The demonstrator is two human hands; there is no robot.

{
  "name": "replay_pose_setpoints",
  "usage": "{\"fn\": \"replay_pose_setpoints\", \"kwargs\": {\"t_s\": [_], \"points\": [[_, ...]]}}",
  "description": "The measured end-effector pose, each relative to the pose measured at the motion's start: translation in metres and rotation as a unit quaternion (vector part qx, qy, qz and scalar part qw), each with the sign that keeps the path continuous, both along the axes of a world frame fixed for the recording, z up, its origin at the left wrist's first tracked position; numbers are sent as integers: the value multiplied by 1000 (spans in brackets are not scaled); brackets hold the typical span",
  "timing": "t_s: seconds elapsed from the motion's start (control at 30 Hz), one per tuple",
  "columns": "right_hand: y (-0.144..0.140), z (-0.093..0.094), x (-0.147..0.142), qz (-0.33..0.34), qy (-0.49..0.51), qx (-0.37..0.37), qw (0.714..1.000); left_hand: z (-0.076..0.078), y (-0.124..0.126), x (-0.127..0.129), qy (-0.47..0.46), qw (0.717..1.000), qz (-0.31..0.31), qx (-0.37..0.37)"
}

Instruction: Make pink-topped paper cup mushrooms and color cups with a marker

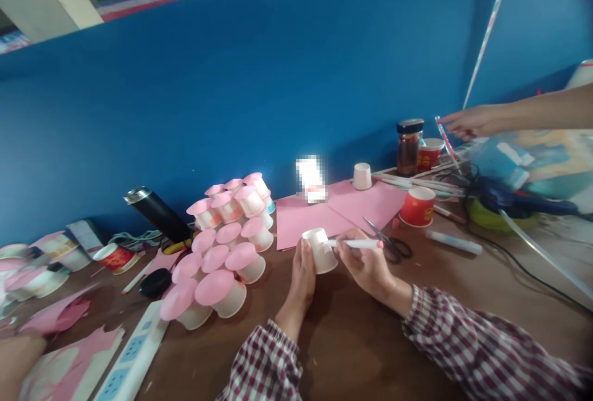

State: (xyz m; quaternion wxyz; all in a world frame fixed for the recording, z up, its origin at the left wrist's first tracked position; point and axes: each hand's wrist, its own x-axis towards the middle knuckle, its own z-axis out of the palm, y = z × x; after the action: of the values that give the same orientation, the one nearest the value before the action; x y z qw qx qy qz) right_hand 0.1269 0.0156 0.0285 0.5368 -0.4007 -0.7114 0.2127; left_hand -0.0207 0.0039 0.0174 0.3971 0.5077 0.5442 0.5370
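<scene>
Nearest: two plaid red-and-white sleeves over the brown wooden table (352, 351). Left hand (302, 277) is wrapped round a small white paper cup (320, 250), fingers behind it, cup tipped on its side w/ open mouth toward the left. Right hand (365, 265) is closed on a thin white pen-like stick (354, 243), its tip touching the cup's wall. So the cup sits between both hands, just above the tabletop, left hand holding it, right hand just beside it.

Just right of the right hand: black-handled scissors (391, 243) lying flat. Left of the hands: a stacked pile of white cups w/ round pink paper lids (222, 253), and a white power strip (134, 351) near the table edge.

Further back: pink paper sheets (333, 209), a red paper cup (418, 206), an upturned white cup (362, 176), a black metal flask (155, 212) lying tilted, a dark glass jar w/ black lid (409, 146). Far right, another person's hand (467, 122) pinches a striped straw (445, 140). Blue wall (278, 80) behind.
</scene>
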Motion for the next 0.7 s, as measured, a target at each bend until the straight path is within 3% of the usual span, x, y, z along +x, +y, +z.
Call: {"fn": "replay_pose_setpoints", "kwargs": {"t_s": [0.23, 0.47, 0.57, 0.7], "points": [[-1, -2, -2, 24, 10, -7, 1000, 8, -2, 2, -12, 1000, -17, 9], [-2, -2, -2, 26, 49, -17, 998, 12, -1, 5, -7, 1000, 9, -16], [-2, -3, -2, 7, 48, 0, 999, 3, 1, -1, -6, 1000, 13, -17], [-3, -3, -2, 13, 37, 18, 999, -29, 5, -15, 0, 999, 45, -1]]}}
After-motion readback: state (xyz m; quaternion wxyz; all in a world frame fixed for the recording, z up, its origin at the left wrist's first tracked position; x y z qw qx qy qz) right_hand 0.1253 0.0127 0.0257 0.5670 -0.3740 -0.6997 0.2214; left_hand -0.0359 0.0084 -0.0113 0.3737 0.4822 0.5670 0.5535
